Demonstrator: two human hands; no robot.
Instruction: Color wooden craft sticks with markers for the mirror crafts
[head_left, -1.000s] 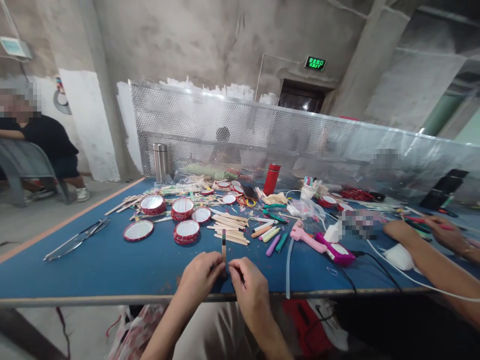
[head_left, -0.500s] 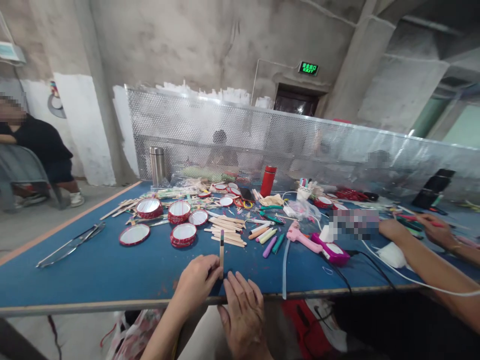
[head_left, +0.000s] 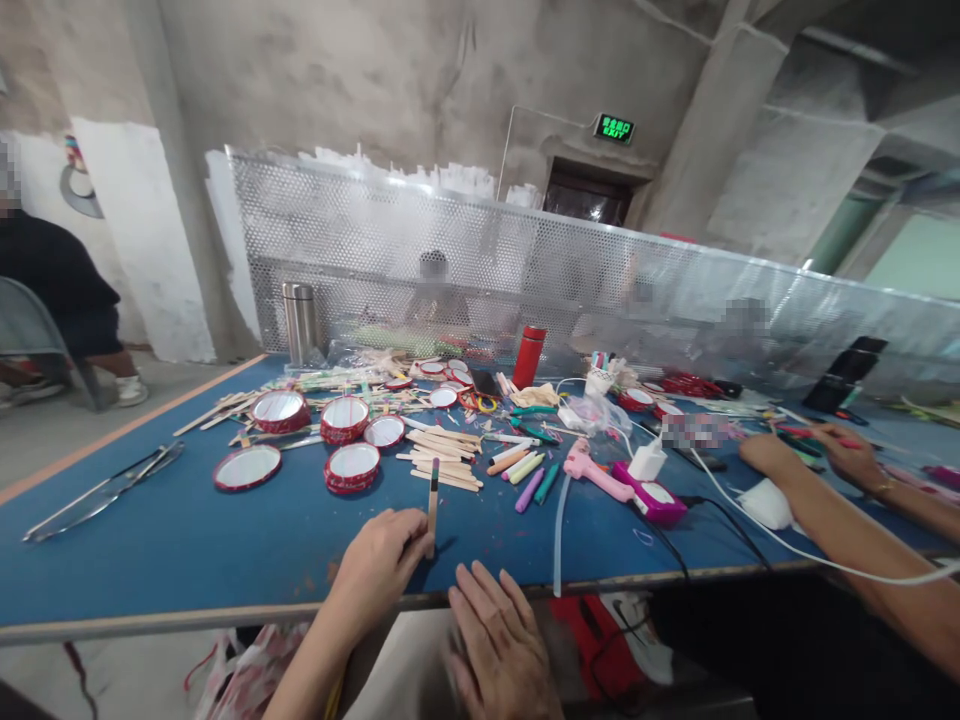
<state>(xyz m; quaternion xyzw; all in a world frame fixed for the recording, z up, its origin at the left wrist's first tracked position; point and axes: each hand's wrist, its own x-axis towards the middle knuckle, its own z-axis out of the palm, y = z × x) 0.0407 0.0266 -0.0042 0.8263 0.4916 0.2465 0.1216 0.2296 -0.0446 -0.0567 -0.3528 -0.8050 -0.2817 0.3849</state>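
My left hand [head_left: 385, 558] pinches the lower end of a wooden craft stick [head_left: 433, 505], which stands upright with dark and purple bands at its top. To its right, my right hand [head_left: 499, 635] lies over the table's front edge, fingers stretched and holding nothing. Beyond the held stick is a pile of plain craft sticks [head_left: 442, 455]. Several markers, among them a purple marker [head_left: 529, 491] and a teal marker [head_left: 548, 483], lie to the right of that pile. A pink glue gun [head_left: 596, 470] rests farther right, a clear glue stick [head_left: 558, 540] hanging toward the edge.
Round red-rimmed discs [head_left: 352, 467] sit left of the sticks. Metal tongs [head_left: 105, 492] lie at the far left. A steel flask [head_left: 300, 322] and red bottle [head_left: 529, 357] stand before the perforated screen [head_left: 360, 220]. A co-worker's arm [head_left: 832, 530] and white cable [head_left: 742, 515] occupy the right.
My right hand has moved down and right, away from the stick. My left hand still holds the stick upright. The whole view has shifted slightly.
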